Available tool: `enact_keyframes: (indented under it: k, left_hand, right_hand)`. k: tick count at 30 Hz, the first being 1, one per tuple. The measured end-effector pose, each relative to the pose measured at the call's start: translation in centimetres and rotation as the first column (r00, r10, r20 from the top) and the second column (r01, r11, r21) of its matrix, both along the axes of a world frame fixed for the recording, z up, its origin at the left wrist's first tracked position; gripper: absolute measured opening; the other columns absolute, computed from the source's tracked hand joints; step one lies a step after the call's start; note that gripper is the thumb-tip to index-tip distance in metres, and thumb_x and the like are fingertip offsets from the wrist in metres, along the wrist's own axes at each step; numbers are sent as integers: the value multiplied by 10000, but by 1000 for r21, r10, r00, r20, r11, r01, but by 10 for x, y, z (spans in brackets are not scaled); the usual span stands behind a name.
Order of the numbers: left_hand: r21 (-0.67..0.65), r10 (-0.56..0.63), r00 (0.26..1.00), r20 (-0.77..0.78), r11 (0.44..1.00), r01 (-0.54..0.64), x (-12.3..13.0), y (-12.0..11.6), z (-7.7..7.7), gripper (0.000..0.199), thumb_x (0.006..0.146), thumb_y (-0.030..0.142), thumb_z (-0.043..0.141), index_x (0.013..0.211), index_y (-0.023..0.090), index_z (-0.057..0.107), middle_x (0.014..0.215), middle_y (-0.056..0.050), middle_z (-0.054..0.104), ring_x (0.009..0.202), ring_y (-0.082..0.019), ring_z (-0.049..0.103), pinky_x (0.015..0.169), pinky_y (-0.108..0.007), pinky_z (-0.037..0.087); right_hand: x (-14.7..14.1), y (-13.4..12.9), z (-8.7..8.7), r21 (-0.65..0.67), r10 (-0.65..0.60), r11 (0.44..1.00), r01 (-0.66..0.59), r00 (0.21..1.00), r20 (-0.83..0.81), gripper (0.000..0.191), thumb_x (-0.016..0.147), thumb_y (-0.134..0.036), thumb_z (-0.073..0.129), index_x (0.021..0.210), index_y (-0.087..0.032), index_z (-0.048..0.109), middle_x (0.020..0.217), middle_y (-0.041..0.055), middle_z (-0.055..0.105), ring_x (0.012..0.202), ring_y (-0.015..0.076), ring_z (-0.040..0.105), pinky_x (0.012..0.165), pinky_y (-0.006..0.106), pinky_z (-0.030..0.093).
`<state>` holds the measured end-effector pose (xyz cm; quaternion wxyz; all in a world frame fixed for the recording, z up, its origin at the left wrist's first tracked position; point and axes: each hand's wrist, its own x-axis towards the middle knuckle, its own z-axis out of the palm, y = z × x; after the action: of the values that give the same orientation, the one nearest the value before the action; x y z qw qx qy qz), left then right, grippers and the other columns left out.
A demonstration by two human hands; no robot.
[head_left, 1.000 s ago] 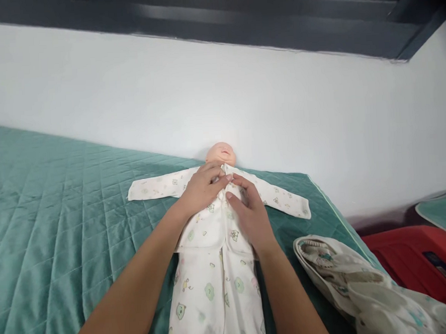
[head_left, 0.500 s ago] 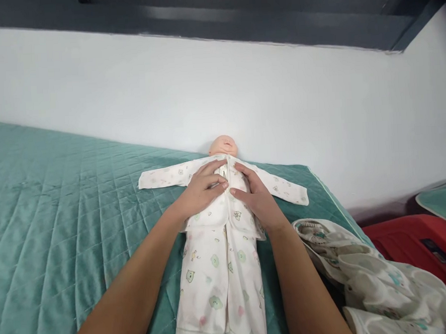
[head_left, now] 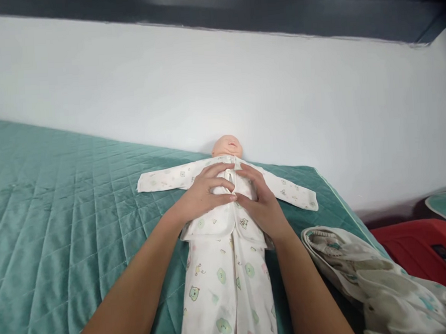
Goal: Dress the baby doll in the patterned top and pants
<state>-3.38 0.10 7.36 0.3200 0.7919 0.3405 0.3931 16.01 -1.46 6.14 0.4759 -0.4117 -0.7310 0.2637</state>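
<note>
A doll [head_left: 227,146] lies on its back on a green quilted cover, its head toward the wall. It wears a white printed jacket [head_left: 211,223] with both sleeves spread, and white printed trousers [head_left: 226,287]. My left hand [head_left: 207,188] rests on the left side of the jacket front, fingers apart near the centre edge. My right hand [head_left: 261,200] lies on the other side of the front, its fingers spread and curved. The thumbs nearly meet at the jacket's middle opening. Neither hand plainly grips the cloth.
The green quilted cover [head_left: 78,206] spreads to the left, with a white wall [head_left: 202,82] behind it. Crumpled white printed cloth [head_left: 389,283] lies beside my right forearm. A red object [head_left: 420,245] is beyond the cover's right edge.
The view has shifted slightly, moving the doll and cloth a little rightward in the picture. My hands remain on the jacket front, with the fingers moved slightly.
</note>
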Motion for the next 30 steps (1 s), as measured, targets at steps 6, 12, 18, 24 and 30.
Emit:
enact_keyframes:
  k: [6,12,18,24,30]
  left_hand:
    - [20,21,998,-51,1000,-20,2,2,0,143,848,382,669,920,270,720,1485,0,463,1446,-248,298,1211,-478,229]
    - [11,-26,996,-91,1000,27,-5,0,6,167,865,358,645,993,272,711,1523,-8,417,1463,-240,278,1214,-461,226]
    - [-11,-79,989,-123,997,78,-10,0,10,207,905,299,571,1068,264,694,1559,-14,367,1480,-231,250,1217,-440,224]
    - [-11,-76,992,-99,997,76,-9,1,8,185,896,338,593,1030,269,700,1548,-6,383,1472,-237,263,1214,-445,221]
    - [-14,-56,997,-55,998,55,-7,4,6,169,880,378,616,962,272,719,1522,1,424,1452,-244,293,1206,-457,227]
  right_hand:
    - [-6,-2,1,68,-8,998,6,1000,26,203,859,-201,631,1035,-300,610,1499,15,393,1448,220,289,1204,450,235]
    - [-5,-2,3,94,-5,996,3,1000,23,172,842,-184,626,977,-287,599,1475,13,427,1426,225,328,1188,458,256]
    - [-3,-2,4,58,-5,998,5,1000,-1,123,834,-185,622,915,-275,603,1448,11,470,1400,228,375,1182,478,247]
    - [-4,-3,5,26,1,1000,1,999,-50,86,831,-187,636,854,-262,604,1446,11,481,1397,221,383,1181,460,243]
    - [2,-4,7,-37,66,997,-71,990,-128,66,834,-208,657,830,-259,615,1473,-4,464,1417,222,354,1189,439,217]
